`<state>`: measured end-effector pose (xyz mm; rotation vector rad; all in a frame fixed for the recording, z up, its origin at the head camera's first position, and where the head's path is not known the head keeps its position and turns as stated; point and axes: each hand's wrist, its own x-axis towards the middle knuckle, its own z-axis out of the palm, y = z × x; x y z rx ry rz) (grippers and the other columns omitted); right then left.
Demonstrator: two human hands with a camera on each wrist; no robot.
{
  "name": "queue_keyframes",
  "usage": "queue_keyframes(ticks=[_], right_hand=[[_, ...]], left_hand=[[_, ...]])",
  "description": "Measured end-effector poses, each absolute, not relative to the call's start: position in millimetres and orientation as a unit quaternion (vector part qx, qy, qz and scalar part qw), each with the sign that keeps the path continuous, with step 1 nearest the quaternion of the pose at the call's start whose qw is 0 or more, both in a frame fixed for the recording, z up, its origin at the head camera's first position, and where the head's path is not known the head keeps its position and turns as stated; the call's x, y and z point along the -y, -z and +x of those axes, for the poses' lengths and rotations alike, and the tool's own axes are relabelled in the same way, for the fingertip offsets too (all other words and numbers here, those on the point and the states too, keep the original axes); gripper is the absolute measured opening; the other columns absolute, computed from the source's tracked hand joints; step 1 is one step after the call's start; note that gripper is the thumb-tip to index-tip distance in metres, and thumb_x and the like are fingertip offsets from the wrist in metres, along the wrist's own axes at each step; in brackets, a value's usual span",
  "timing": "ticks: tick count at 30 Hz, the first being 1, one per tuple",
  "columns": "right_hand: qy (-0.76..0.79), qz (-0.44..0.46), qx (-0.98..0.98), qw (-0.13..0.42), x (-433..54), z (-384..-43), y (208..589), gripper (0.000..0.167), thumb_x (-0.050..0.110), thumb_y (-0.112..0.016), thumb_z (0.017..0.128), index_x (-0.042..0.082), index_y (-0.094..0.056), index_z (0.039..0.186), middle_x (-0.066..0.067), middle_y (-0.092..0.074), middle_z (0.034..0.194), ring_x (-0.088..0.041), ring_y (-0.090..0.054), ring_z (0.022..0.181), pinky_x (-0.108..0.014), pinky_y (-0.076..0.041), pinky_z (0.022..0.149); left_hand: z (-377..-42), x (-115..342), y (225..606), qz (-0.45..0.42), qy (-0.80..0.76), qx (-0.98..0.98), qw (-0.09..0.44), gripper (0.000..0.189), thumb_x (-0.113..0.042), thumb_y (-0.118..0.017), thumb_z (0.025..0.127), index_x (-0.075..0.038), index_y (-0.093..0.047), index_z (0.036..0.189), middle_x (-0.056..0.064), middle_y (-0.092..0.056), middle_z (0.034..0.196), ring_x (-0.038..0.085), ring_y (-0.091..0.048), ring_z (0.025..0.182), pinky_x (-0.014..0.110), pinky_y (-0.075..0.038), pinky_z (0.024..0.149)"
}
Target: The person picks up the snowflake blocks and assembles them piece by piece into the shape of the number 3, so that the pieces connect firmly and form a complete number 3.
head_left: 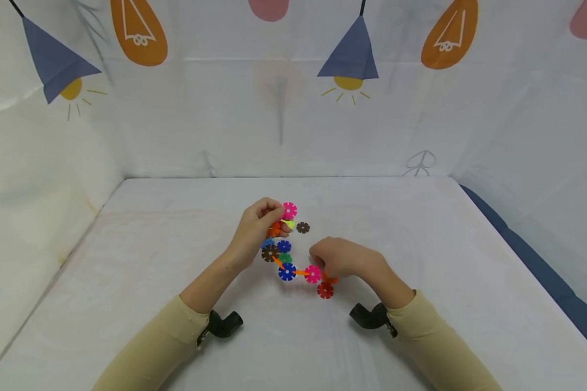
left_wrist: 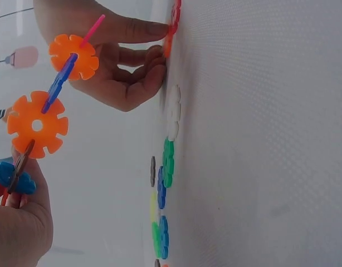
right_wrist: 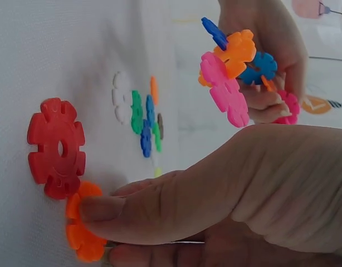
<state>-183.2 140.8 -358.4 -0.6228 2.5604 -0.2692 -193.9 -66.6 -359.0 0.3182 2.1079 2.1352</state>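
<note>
My left hand (head_left: 249, 233) grips one end of a chain of slotted plastic discs and holds it above the table. The chain includes a brown disc (head_left: 270, 253), a blue disc (head_left: 287, 272) and orange discs (left_wrist: 37, 130), with a pink disc (head_left: 313, 274) at its free end. Another pink disc (head_left: 289, 210) sits by the left fingertips. Down at the tabletop, my right hand (head_left: 344, 258) pinches a loose orange disc (right_wrist: 84, 239) between thumb and fingers. A red disc (right_wrist: 57, 147) lies right beside that orange one. The right fingertips are partly hidden in the head view.
Several loose discs lie on the white table (head_left: 176, 206) beyond the hands, among them a brown disc (head_left: 303, 227), a white disc (right_wrist: 121, 97) and a green disc (right_wrist: 136, 111). White printed cloth (head_left: 225, 108) hangs behind the table and at its sides.
</note>
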Motion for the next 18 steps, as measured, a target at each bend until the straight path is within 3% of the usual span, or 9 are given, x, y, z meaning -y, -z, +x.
queue_keyframes(ticks=[18], right_hand=[[0.107, -0.196, -0.942, 0.252, -141.9, -179.7, 355.2, 0.016, 0.001, -0.071, 0.082, 0.013, -0.061, 0.085, -0.001, -0.059, 0.083, -0.018, -0.055, 0.08, -0.031, -0.05, 0.067]], left_hand=[[-194.1, 65.2, 360.7, 0.094, -0.702, -0.703, 0.067, 0.025, -0.025, -0.052, 0.104, -0.002, -0.056, 0.113, 0.012, -0.061, 0.098, 0.014, -0.07, 0.078, 0.022, -0.06, 0.077]])
